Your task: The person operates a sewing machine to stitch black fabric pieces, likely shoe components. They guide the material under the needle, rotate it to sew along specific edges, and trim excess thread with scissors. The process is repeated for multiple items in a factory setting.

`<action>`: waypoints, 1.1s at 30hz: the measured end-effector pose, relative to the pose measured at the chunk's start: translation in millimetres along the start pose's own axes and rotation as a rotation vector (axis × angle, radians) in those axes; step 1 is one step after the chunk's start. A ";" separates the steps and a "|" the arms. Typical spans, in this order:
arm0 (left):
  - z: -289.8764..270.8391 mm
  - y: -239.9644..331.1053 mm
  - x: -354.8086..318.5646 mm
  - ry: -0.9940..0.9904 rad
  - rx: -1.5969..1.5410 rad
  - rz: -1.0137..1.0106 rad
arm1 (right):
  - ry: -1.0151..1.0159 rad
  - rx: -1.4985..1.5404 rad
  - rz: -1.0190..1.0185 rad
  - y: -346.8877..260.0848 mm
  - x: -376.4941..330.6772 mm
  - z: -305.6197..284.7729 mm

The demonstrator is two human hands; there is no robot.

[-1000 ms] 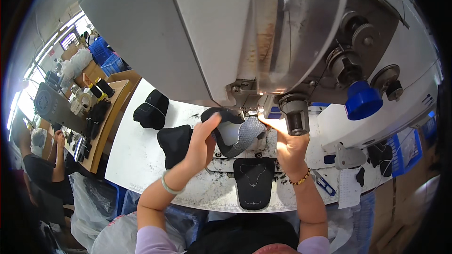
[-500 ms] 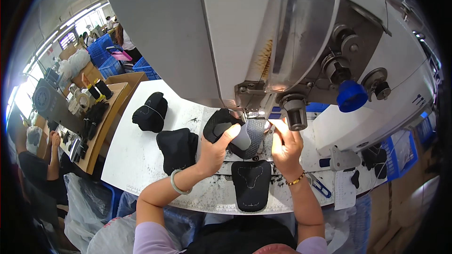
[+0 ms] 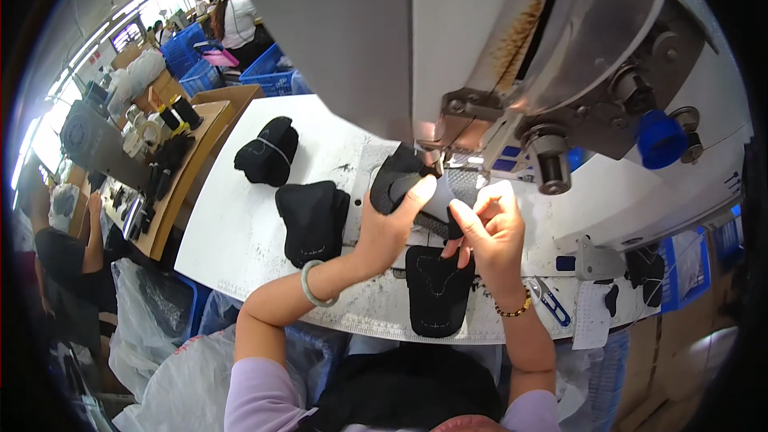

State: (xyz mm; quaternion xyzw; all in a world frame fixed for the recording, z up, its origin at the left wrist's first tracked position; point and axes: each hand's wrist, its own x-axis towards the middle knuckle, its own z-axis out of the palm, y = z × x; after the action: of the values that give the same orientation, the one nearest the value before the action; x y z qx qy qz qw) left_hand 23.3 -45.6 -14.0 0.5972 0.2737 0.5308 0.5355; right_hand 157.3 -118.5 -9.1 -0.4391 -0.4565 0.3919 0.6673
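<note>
A curved black fabric piece with a grey lining lies under the needle area of a large white sewing machine. My left hand holds its left side, thumb pressed on top and the other fingers mostly hidden. At its right edge, my right hand pinches the lining between thumb and fingers. Just below, a flat black fabric piece with pale stitched lines lies near the table's front edge. To the left are a stack of black pieces and a tied black bundle.
Blue-handled thread snips lie right of my right wrist on the white table. Beyond them are a white paper and a blue crate. Another person's arm is at a machine on the left. Plastic bags hang below the table.
My right hand has come away from beside the needle toward me and now pinches the piece's near right edge. My left hand keeps its hold. The whole view has shifted.
</note>
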 end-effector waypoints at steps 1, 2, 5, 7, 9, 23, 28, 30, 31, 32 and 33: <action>-5.5 0.1 -0.5 0.015 0.000 -0.086 | 0.003 0.030 -0.026 0.3 0.8 0.7; -15.5 -3.3 -2.5 0.032 0.076 0.046 | 0.000 0.031 -0.007 -0.8 0.6 0.6; -47.3 -14.6 -1.4 0.121 0.168 0.394 | -0.001 0.021 0.007 -1.5 0.0 0.3; -58.8 -16.0 5.5 0.204 0.644 0.965 | 0.003 0.011 0.003 -2.5 -0.3 0.1; -54.8 -10.1 -3.4 -0.004 1.045 1.177 | 0.002 0.000 0.003 -3.8 -0.9 -0.4; -26.9 41.0 17.2 -0.514 1.040 1.200 | -0.235 -1.048 -0.949 0.0 19.2 -44.8; -27.3 35.9 15.9 -0.506 1.062 1.191 | -0.206 -0.967 -0.872 5.3 21.9 -46.3; -27.2 36.2 16.6 -0.506 1.067 1.166 | -0.187 -0.944 -0.886 7.5 24.1 -46.2; -27.8 35.8 17.6 -0.502 1.053 1.160 | -0.177 -0.932 -0.888 9.2 23.3 -46.3; -28.5 35.5 19.4 -0.497 1.039 1.154 | -0.179 -0.945 -0.853 11.7 20.4 -47.3; -29.0 35.7 21.7 -0.487 1.029 1.154 | -0.165 -0.951 -0.867 12.4 20.3 -46.6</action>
State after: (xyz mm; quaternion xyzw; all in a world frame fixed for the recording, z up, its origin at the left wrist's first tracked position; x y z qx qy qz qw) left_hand -5.9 -25.9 22.6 0.9145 0.0082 0.3863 -0.1198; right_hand 205.8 -106.6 -24.7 -0.4311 -0.7659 -0.1254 0.4602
